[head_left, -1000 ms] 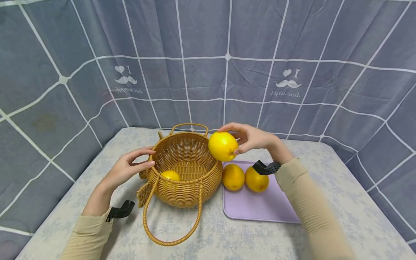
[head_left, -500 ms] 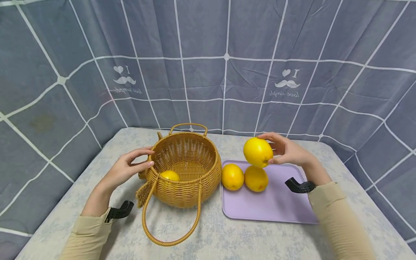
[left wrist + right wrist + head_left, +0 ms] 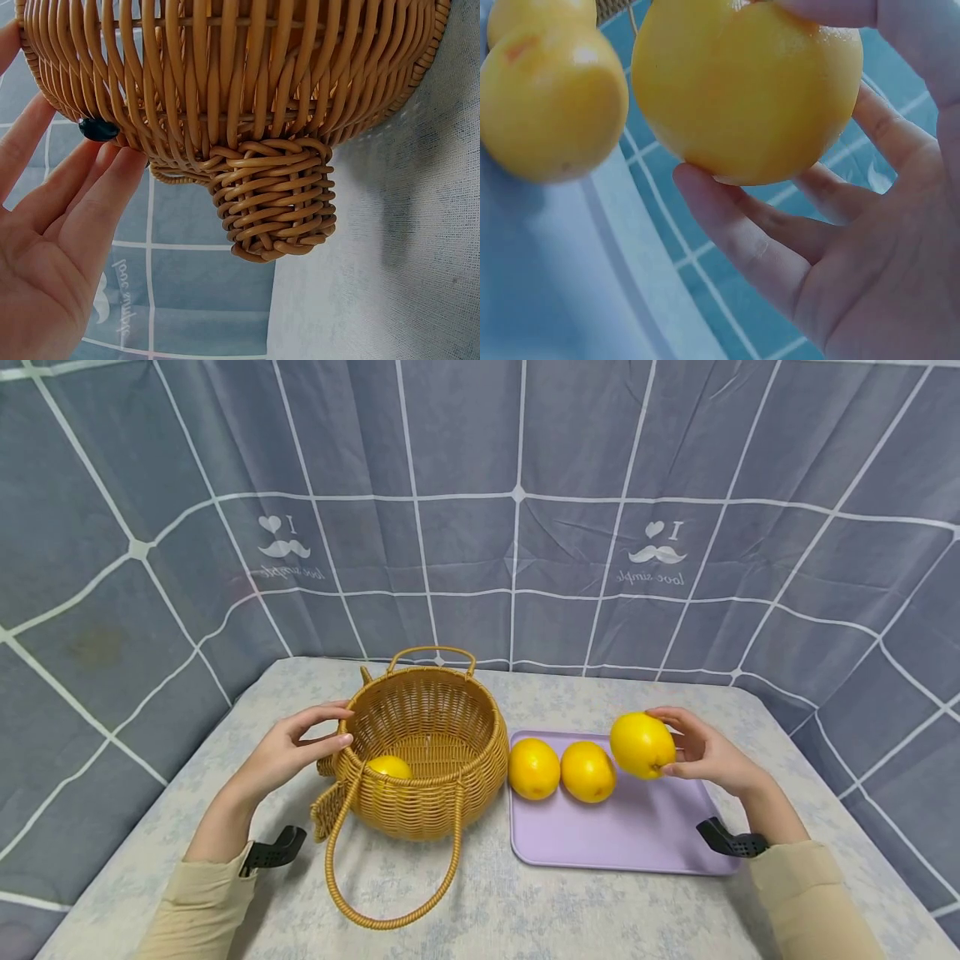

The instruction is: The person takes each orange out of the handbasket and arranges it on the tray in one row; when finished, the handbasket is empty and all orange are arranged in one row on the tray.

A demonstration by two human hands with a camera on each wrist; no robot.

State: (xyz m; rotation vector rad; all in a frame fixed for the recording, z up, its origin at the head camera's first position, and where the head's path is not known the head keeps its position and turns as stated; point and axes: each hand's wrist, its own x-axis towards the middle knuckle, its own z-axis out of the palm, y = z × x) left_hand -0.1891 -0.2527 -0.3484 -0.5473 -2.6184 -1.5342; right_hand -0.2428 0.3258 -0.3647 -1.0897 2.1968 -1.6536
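In the head view my right hand (image 3: 708, 755) holds a yellow fruit (image 3: 642, 745) above the right part of the lilac tray (image 3: 600, 843). The right wrist view shows thumb and fingers round that fruit (image 3: 742, 90). Two more yellow fruits (image 3: 534, 769) (image 3: 588, 772) sit side by side at the tray's left end. My left hand (image 3: 281, 760) grips the left rim of the wicker basket (image 3: 427, 802), thumb and fingers at its edge. Another yellow fruit (image 3: 390, 767) lies inside the basket, partly hidden by the front rim. The left wrist view shows fingers against the basket's wickerwork (image 3: 225, 67).
One basket handle (image 3: 390, 923) lies toward the front on the patterned tablecloth (image 3: 540, 910); the other (image 3: 435, 649) stands at the back. A small woven stub (image 3: 277, 199) sticks out from the basket. A grey-blue checked curtain (image 3: 465, 543) hangs behind the table.
My right hand has carried its fruit from the basket's right rim rightward and down, over the tray. The left hand has stayed on the basket rim.
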